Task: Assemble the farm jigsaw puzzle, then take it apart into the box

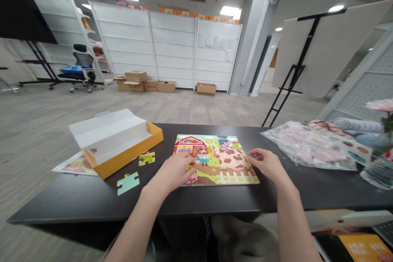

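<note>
Nearest, on the black worktop (211, 202), the left hand (178, 170) lies over the lower left of the farm-scene jigsaw puzzle (233, 159), its fingers slightly apart and bent onto the picture. The right hand (265, 163) is at the puzzle's right edge, thumb and forefinger close together; whether they pinch anything, I cannot tell.

The puzzle, in the middle of the worktop, looks nearly whole: barn, farmer, cow and white fence read as joined. A darker blue patch shows at its top edge; I cannot tell whether it is a gap. To the left, 2 loose pieces lie apart from it, 1 mint-green piece (128, 183) and 1 yellow-green piece (147, 158), so the puzzle seems at least 2 pieces short. The left hand hides part of the picture.

Just behind the loose pieces, the open yellow box (123, 161) rests on a printed sheet (73, 166), crowding that side. Right of the puzzle are a clear plastic bag (301, 147) and a glass vase (379, 174). Beyond stand cardboard cartons (135, 77) and white shelving (172, 49).
</note>
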A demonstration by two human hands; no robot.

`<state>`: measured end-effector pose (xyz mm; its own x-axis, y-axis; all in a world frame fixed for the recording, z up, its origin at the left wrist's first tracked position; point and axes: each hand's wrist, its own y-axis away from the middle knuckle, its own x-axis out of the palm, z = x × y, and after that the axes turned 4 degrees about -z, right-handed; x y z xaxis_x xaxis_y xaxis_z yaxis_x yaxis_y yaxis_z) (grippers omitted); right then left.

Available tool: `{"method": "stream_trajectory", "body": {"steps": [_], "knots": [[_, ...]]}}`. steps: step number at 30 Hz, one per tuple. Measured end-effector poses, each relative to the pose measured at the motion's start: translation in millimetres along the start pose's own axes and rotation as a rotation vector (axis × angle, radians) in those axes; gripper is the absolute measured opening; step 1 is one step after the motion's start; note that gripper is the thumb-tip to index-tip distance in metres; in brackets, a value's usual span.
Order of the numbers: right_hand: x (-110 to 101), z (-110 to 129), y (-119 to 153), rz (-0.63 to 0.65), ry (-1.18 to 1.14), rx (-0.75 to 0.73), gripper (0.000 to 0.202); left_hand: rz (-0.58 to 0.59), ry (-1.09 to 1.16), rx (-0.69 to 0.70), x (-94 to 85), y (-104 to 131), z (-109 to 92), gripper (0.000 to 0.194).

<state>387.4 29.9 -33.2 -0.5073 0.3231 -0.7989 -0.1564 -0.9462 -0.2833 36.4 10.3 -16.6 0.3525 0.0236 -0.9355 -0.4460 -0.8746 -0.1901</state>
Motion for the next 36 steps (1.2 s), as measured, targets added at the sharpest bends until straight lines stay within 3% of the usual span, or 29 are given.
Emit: {"method": "stream_trajectory", "body": {"steps": [7, 12, 17, 21, 25, 28, 30, 34, 36], "knots": [[6.4, 17.4, 3.3, 0.162, 0.021, -0.057, 0.012, 0.003, 0.037, -0.006, 0.1, 2.9, 3.4, 0.022], [1.0, 26.0, 4.4, 0.057, 0.078, -0.063, 0.016, 0.016, 0.036, -0.014, -1.8, 2.5, 2.1, 0.023], [7.2, 29.2, 5.8, 0.205, 0.107, 0.009, 0.013, -0.007, 0.010, -0.028, -4.7, 3.7, 8.1, 0.023], [13.0, 30.6, 6.3, 0.092, 0.090, -0.026, 0.016, -0.103, -0.007, -0.079, -20.1, 14.4, 29.4, 0.031], [14.7, 43.1, 8.7, -0.052, 0.011, -0.068, 0.023, -0.186, -0.107, -0.289, -55.3, 46.4, 61.2, 0.040], [17.4, 57.9, 11.6, -0.049, -0.097, -0.035, 0.025, -0.107, -0.171, -0.442, -80.7, 75.5, 79.6, 0.040], [19.9, 67.8, 12.5, -0.008, -0.148, -0.005, 0.027, -0.042, -0.193, -0.541, -87.9, 89.4, 87.5, 0.037], [25.2, 84.3, 11.0, 0.028, -0.102, -0.040, 0.023, 0.123, -0.115, -0.595, -76.8, 98.6, 97.5, 0.039], [28.8, 90.2, 9.7, 0.037, -0.096, -0.053, 0.022, 0.144, -0.100, -0.620, -67.5, 98.3, 100.9, 0.047]]}}
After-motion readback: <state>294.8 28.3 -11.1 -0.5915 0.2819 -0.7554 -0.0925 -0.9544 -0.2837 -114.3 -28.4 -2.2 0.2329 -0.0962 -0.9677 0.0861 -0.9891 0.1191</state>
